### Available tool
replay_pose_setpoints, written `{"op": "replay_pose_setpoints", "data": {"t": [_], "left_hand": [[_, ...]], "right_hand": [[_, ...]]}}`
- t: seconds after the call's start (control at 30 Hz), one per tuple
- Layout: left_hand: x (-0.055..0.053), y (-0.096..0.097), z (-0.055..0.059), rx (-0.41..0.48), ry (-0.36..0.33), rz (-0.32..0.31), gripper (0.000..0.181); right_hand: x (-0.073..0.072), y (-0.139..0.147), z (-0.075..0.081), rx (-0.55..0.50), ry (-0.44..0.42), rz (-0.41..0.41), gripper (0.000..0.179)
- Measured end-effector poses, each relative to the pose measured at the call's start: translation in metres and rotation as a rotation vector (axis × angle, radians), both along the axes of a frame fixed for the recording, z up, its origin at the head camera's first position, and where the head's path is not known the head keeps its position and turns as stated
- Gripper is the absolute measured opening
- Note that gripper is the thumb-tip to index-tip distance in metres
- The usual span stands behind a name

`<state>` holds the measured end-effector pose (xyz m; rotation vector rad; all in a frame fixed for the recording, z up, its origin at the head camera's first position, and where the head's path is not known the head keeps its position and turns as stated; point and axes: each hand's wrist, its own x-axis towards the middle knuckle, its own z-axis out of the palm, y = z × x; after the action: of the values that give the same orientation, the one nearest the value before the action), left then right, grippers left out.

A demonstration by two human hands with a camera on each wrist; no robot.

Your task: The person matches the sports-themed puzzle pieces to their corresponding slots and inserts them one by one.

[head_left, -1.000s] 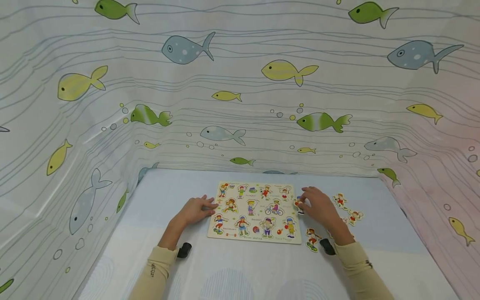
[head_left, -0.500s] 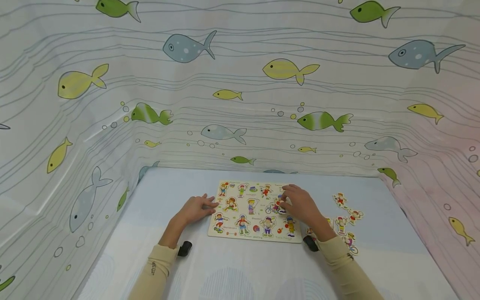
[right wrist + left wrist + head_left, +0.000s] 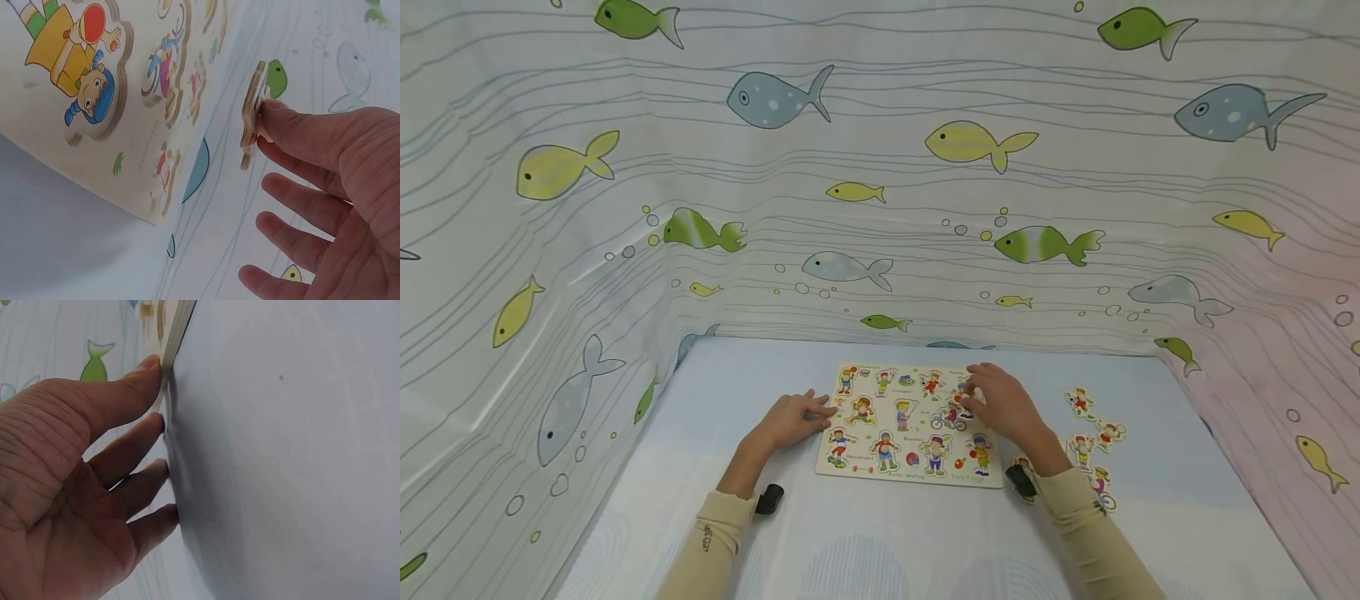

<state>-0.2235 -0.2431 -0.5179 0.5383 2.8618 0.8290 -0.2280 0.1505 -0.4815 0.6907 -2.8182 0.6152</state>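
Observation:
A wooden puzzle board [image 3: 877, 424] with sports figures lies on the table, raised figures all over it. My left hand [image 3: 792, 418] is at its left edge; in the left wrist view the thumb [image 3: 149, 365] touches the board's side, and the other fingers, loosely extended, rest on the table. Over the board's right side, my right hand [image 3: 1006, 408] pinches a small figure puzzle piece [image 3: 250, 112] between thumb and forefinger, the other fingers spread. That piece appears edge-on in the right wrist view, apart from the board, its picture mostly hidden.
Right of the board lie several loose puzzle pieces, among them a running figure [image 3: 1081, 402], a tennis figure [image 3: 1109, 434] and a cyclist [image 3: 1102, 487]. The right wrist camera [image 3: 1021, 482] partly covers another. A fish-patterned sheet [image 3: 880, 242] surrounds the table.
My right hand has carried the puzzle piece leftward from the table beside the board to above the board's right side, then barely moved. The left hand stays at the left edge.

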Motion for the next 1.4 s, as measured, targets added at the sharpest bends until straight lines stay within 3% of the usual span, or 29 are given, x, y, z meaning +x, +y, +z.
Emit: {"op": "replay_pose_setpoints", "data": {"t": [0.7, 1.4], "left_hand": [[0.001, -0.001, -0.006, 0.009, -0.013, -0.006, 0.031], [-0.004, -0.001, 0.0, -0.004, -0.023, -0.014, 0.031]], "right_hand": [[-0.007, 0.018, 0.009, -0.03, -0.025, -0.057, 0.012], [-0.007, 0.018, 0.006, -0.02, -0.056, -0.058, 0.013]]}}
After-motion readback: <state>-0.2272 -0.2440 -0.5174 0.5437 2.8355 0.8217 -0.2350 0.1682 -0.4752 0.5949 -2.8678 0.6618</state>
